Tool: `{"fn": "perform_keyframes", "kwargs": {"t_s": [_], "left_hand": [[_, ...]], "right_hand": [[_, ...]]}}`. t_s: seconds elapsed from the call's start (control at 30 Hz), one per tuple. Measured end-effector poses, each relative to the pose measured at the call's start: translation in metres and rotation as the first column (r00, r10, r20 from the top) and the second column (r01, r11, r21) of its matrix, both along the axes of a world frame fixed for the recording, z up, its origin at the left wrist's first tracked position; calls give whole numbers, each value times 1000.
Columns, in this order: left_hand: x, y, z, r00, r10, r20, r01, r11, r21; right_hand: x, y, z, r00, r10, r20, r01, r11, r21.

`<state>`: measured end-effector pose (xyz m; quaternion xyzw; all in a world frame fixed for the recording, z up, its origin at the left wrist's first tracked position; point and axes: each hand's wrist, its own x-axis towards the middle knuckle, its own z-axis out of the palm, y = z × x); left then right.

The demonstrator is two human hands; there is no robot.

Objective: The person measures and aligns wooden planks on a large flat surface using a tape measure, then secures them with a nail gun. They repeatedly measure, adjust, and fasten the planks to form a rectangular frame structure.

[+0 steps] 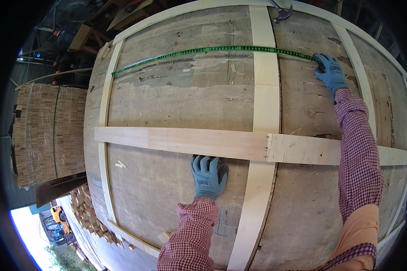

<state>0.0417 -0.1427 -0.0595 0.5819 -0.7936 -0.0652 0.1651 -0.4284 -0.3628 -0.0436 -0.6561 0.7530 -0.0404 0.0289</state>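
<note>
A green tape measure (208, 49) stretches across the far part of a large wooden panel, from a side strip at the left to my right hand (331, 74). In a blue glove, that hand is closed around the tape's right end; whether the case is inside it cannot be seen. My left hand (208, 178), gloved alike, lies on the panel with slightly bent fingers apart and thumb out. Its fingertips meet the near edge of a long pale plank (190, 141), which runs crosswise over the frame strips. Another pale strip (266, 99) passes beneath the plank, running near to far.
A claw hammer (282, 14) rests at the panel's far edge. Left of the panel stands a wrapped stack of wood pieces (43, 131), with loose wood blocks (87, 210) below it. A yellow forklift (59, 219) is farther off. Wood chips (120, 164) are scattered on the panel.
</note>
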Motion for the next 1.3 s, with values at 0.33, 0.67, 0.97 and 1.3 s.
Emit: {"fn": "perform_keyframes", "kwargs": {"t_s": [0.33, 0.67, 0.97, 1.3], "left_hand": [[0, 0, 1, 1000, -2, 12, 2, 1000, 5], [0, -1, 0, 1000, -3, 16, 3, 1000, 8], [0, 0, 0, 1000, 2, 11, -2, 1000, 1], [0, -1, 0, 1000, -2, 25, 2, 1000, 7]], "right_hand": [[0, 0, -1, 1000, -8, -18, 8, 1000, 6], [0, 0, 1, 999, 2, -43, -2, 1000, 7], [5, 0, 6, 999, -10, -39, 11, 1000, 27], [3, -1, 3, 999, -18, -41, 19, 1000, 25]]}}
